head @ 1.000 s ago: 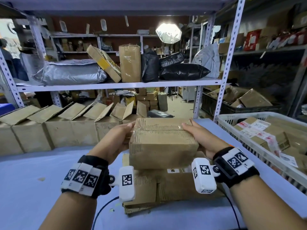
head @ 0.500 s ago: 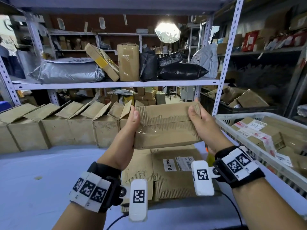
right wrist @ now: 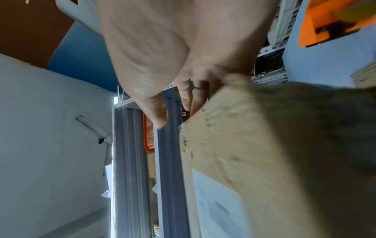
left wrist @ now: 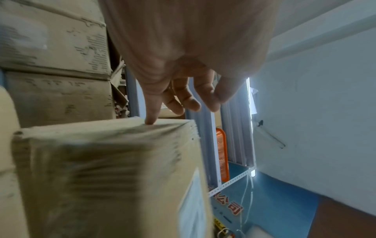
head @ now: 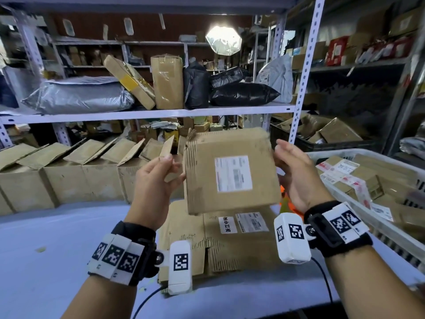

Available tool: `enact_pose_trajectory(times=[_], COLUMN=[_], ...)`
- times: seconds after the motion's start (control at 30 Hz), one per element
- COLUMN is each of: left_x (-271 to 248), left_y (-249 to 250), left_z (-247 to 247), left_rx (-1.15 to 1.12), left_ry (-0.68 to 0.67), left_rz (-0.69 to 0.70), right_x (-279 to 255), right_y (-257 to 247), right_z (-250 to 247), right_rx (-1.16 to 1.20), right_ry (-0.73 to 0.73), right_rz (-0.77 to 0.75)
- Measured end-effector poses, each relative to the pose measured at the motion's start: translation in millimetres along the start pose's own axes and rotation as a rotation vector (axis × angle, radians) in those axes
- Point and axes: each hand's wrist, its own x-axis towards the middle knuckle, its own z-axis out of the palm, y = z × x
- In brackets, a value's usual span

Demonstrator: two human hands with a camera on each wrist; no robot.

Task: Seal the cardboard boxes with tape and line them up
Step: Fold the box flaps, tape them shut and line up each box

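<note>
A worn cardboard box (head: 230,171) hangs in the air above the table, tilted up so its face with a white label looks at me. My left hand (head: 156,180) is at its left edge; in the left wrist view one fingertip (left wrist: 150,120) touches the box (left wrist: 105,169) and the other fingers hang loose. My right hand (head: 296,178) cups the right edge. In the right wrist view its fingers reach behind the blurred box (right wrist: 284,153), and the thumb (right wrist: 156,116) stands free. Neither hand holds tape.
Flattened cardboard (head: 220,245) with labels lies on the blue table (head: 57,249) under the box. Several open-flapped boxes (head: 76,178) stand in a row at the back left. A white basket (head: 333,153) of parcels sits at the right. An orange object (head: 284,199) shows below my right hand.
The box rose from the flattened cardboard and turned over between my hands, so its labelled face now looks at me. Both hands loosened and shifted to its side edges.
</note>
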Motion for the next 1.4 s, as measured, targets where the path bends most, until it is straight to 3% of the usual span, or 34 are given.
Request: enact_pose_trajectory(times=[0.13, 0.3, 0.43, 0.6, 0.73, 0.83, 1.03, 1.13, 1.27, 1.4], left_x=[-1.2, -7.2, -8.8, -2.9, -2.3, -3.9, -8.5, -6.2, 2.3, 21.3], left_y=[-11.4, -14.1, -8.4, 0.4, 3.1, 5.1, 8.7, 9.4, 18.9, 35.5], left_z=[-7.8, -11.0, -9.7, -4.2, -4.8, -8.1, -6.9, -8.9, -10.0, -6.1], left_rx=[0.029, 0.236, 0.459, 0.598, 0.641, 0.649, 0.757, 0.810, 0.932, 1.205], left_ry=[0.029, -0.058, -0.157, -0.062, -0.036, -0.011, -0.270, -0.362, -0.468, -0.629], left_rz=[-0.019, -0.057, -0.060, -0.046, 0.022, 0.024, -0.033, -0.132, -0.139, -0.123], right_x=[-0.3, -7.3, -10.2, -11.8, -11.3, -8.4, -11.3, -12.3, -12.7, -13.8], right_y=[13.5, 8.8, 7.1, 14.2, 15.9, 13.6, 7.3, 4.8, 2.4, -3.1], right_z=[-10.6, -17.9, -18.4, -15.6, -20.2, -25.8, -20.2, -15.2, -13.1, -10.8], right_rx=[-0.246, -0.406, -0.263, -0.384, -0.335, -0.479, -0.541, -0.629, -0.832, -0.939], right_ry=[-0.126, -0.380, -0.382, -0.415, -0.439, -0.518, -0.622, -0.648, -0.576, -0.640], right_rz=[0.019, 0.022, 0.070, -0.022, -0.019, -0.061, 0.039, 0.081, 0.048, -0.012])
